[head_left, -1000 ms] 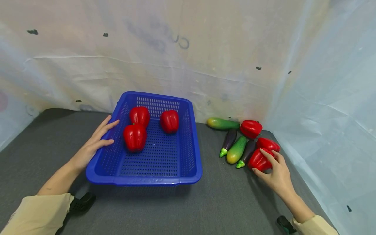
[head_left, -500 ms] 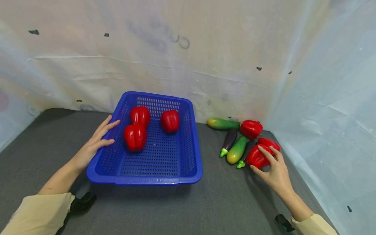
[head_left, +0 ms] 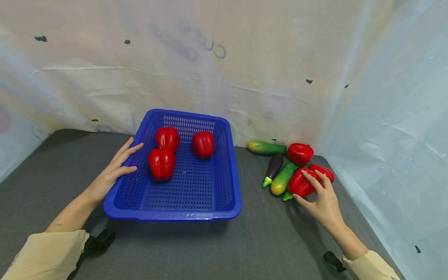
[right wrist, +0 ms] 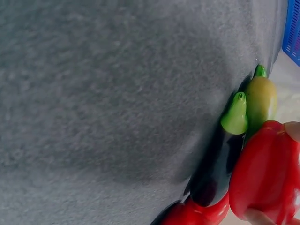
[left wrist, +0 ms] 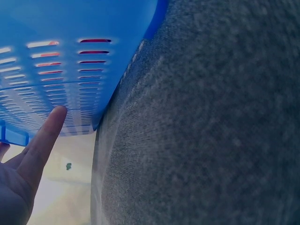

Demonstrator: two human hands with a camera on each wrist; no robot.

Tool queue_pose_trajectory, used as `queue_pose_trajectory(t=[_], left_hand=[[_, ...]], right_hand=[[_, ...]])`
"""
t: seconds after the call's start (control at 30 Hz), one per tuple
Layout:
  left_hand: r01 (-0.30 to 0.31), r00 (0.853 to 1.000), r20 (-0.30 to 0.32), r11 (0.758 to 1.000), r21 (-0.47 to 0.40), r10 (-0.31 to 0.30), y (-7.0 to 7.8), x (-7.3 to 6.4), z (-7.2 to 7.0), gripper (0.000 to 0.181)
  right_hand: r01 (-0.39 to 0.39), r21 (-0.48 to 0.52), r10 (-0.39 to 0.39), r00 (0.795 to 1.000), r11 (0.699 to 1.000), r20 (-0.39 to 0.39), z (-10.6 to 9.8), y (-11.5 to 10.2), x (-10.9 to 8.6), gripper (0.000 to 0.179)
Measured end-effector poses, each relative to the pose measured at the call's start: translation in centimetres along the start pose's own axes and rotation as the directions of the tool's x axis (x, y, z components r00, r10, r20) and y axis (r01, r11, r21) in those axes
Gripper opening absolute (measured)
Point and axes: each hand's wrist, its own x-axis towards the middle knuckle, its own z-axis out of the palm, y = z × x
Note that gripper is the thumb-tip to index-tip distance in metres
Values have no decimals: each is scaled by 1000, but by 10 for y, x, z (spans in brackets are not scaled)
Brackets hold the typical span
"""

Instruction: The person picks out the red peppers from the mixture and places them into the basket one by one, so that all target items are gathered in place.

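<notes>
In the head view the basket (head_left: pixel 168 215) stood left of centre on the bench (head_left: pixel 266 245), with three peppers (head_left: pixel 161 165) inside. The left hand (head_left: pixel 110 171) rested on its left rim, fingers apart and nearly straight. Right of centre, well apart from the basket, was the held pepper (head_left: pixel 298 184), with the fingers of the right hand (head_left: pixel 325 204) clamped on it. It covered most of one eggplant, whose cap (head_left: pixel 287 196) showed just below it. Around it lay the second pepper (head_left: pixel 328 174), partly behind the fingers, the top pepper (head_left: pixel 300 153), the long cucumber (head_left: pixel 267 147), the short cucumber (head_left: pixel 282 179) and the other eggplant (head_left: pixel 274 167). The left wrist view showed one straight finger at lower left, over the basket's slotted wall; how hard it pressed could not be told. In the right wrist view the held pepper filled the lower right, fingertips on it at the right and bottom edges, an eggplant just left of it. The step in hand looked like picking that pepper out of the group; the next move seemed to call for a firm pinch and a lift clear of its neighbours.
</notes>
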Motion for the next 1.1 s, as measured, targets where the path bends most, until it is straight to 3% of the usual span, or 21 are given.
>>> queue_pose_trajectory(t=[0.63,1.1], left_hand=[[1,1000,-4,1000,-1,-1,0,0,1,55],[9,1000,-6,1000,16,-9,0,0,1,55]], right_hand=[[5,30,-6,1000,1000,29,8,-20,13,72],[68,91,-69,998,994,6,18,-33,28,73]])
